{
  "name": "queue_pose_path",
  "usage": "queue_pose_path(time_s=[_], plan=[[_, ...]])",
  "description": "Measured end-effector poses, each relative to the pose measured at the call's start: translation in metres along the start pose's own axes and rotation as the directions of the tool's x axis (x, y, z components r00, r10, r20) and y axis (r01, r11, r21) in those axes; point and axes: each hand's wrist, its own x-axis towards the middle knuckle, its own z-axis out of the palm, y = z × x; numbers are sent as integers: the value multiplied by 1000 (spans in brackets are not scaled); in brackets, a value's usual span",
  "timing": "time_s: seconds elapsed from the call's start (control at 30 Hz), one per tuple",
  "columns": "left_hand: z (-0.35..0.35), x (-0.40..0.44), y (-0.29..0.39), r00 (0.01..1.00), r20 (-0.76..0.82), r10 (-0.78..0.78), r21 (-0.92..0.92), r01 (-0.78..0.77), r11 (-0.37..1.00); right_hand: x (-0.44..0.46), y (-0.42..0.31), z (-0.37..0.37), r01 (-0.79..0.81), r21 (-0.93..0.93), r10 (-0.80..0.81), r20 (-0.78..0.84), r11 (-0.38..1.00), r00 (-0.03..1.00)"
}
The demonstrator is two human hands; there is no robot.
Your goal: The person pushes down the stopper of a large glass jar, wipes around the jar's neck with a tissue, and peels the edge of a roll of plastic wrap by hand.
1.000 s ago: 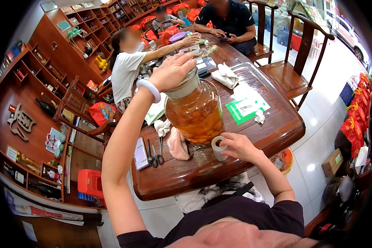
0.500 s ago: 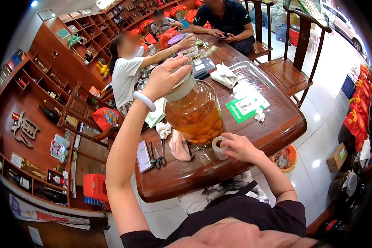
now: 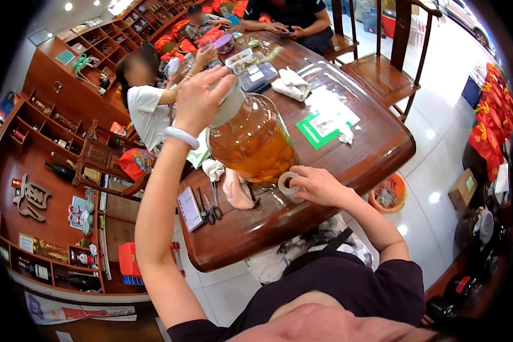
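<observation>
A large glass jar (image 3: 259,137) of amber liquid, with orange fruit-like pieces inside, stands near the front of the table. A pale band wraps its neck (image 3: 229,104). My left hand (image 3: 200,98) grips the jar at its top, fingers reaching over the band. Low on the near side, my right hand (image 3: 320,186) holds a roll of tape (image 3: 286,182) upright against the jar's base, fingertips at its core. Left of the jar lie a pink cloth (image 3: 237,191), black-handled scissors (image 3: 213,213) and a flat pale box or phone (image 3: 190,210).
On the wooden table (image 3: 347,171) are a green-and-white card with a code (image 3: 325,125), crumpled tissue (image 3: 346,134), a folded white cloth (image 3: 292,85) and a dark case (image 3: 257,77). One person in white sits at the left; others sit at the far end. An orange basket (image 3: 389,194) stands on the floor.
The camera view has shifted, so the table and jar appear farther left. My left hand has slid from over the jar's top towards its left side. The right hand still holds the tape roll.
</observation>
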Motion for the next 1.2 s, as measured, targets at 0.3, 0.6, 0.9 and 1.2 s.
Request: queue_pose_path(time_s=[0.3,0.6,0.9,1.2], plan=[[-6,2,-3,993,118,-28,-75,37,996,-3,8,-33,-35,-113,21,-117,993,993],[-26,-2,-9,949,239,-207,-561,309,768,3,40,-54,-153,-312,109,-153,938,982],[-46,-14,-14,925,125,-360,-608,358,708,7,35,-65,-262,-242,268,-9,934,963],[-22,-14,-31,958,129,-255,-478,286,831,89,-28,-129,55,-14,-56,-270,998,961]])
